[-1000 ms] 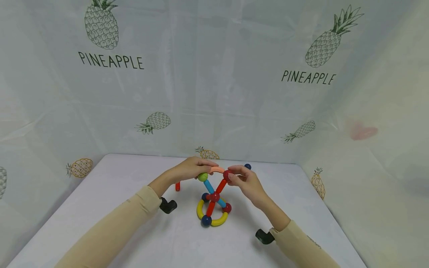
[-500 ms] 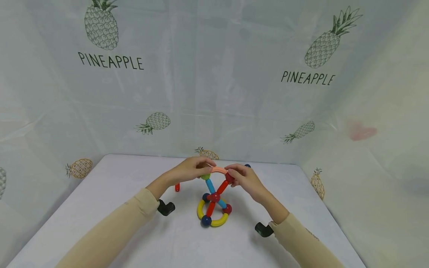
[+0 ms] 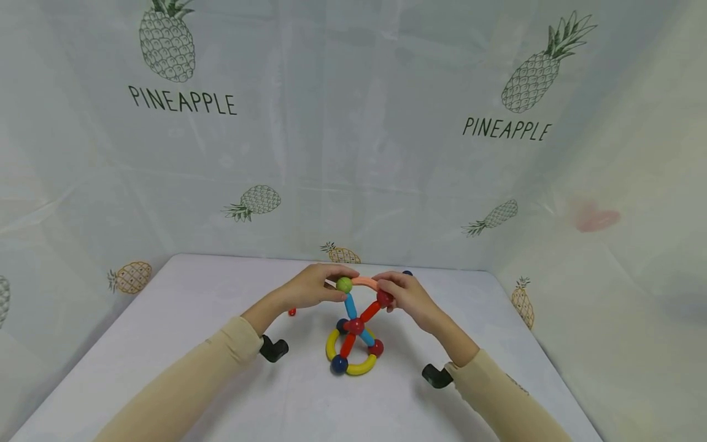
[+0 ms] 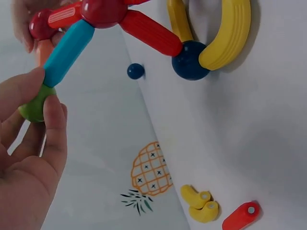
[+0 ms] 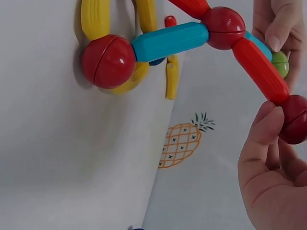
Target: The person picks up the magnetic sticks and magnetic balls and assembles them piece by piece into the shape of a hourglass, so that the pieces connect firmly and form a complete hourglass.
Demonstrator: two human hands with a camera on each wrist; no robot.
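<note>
A magnetic ball-and-rod model stands mid-table in the head view, its base a ring of yellow curved rods (image 3: 331, 345) with dark blue and red balls. From the red centre ball (image 3: 356, 326), a light blue rod (image 3: 350, 306) rises to a green ball (image 3: 344, 284) and a red rod (image 3: 370, 311) to an upper red ball (image 3: 385, 298). A salmon-coloured curved rod (image 3: 364, 282) bridges these two top balls. My left hand (image 3: 316, 286) holds the green ball between thumb and fingers. The upper red ball is pinched by my right hand (image 3: 410, 299), which partly covers it.
Behind the left hand lie a loose red rod (image 4: 241, 215) and short yellow curved rods (image 4: 201, 203). A loose dark blue ball (image 4: 135, 71) sits near the table's far edge. A pineapple-print curtain (image 3: 353, 153) hangs behind the white table (image 3: 221, 393).
The model's top has shifted right with both hands, so its upper rods lean further right. The left fingers have moved on the green ball, which now shows more fully.
</note>
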